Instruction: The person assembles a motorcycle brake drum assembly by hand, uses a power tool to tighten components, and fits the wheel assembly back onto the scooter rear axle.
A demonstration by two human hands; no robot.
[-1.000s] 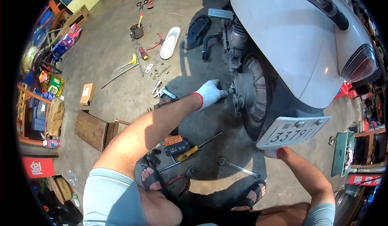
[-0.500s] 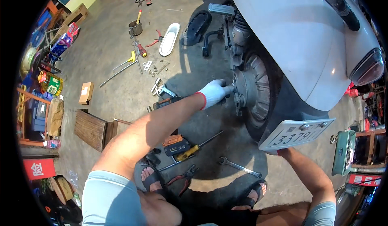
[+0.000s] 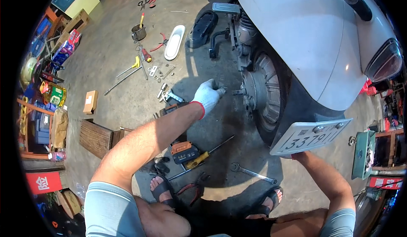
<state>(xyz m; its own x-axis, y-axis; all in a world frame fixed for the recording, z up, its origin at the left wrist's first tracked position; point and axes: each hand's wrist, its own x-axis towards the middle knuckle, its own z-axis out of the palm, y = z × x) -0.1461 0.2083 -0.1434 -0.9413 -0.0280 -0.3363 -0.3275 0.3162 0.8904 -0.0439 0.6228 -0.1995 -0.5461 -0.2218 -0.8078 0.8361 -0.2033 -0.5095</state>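
My left hand (image 3: pixel 207 96), in a white glove with a red cuff and greyed fingertips, is just left of the rear wheel's axle (image 3: pixel 238 92), not touching it. Its fingers are curled together; whatever they pinch is too small to make out. The hub (image 3: pixel 255 91) of the scooter's rear wheel (image 3: pixel 269 95) is exposed, with the threaded axle end sticking out. My right hand reaches behind the licence plate (image 3: pixel 311 136); only its wrist (image 3: pixel 300 155) and a bit of red cuff show, and its fingers are hidden. The white scooter body (image 3: pixel 305 46) rises above the wheel.
Near my feet lie a combination wrench (image 3: pixel 254 174), pliers (image 3: pixel 194 187), a yellow-handled screwdriver (image 3: pixel 207 154) and an orange-black battery pack (image 3: pixel 185 151). Farther off are a white oval tray (image 3: pixel 174 42), a metal mug (image 3: pixel 138 33), small hardware (image 3: pixel 159 73) and a wooden stool (image 3: pixel 96 138).
My left hand has drawn back leftward from the axle, leaving the axle end in plain sight. My right arm stays behind the plate. The view has shifted slightly.
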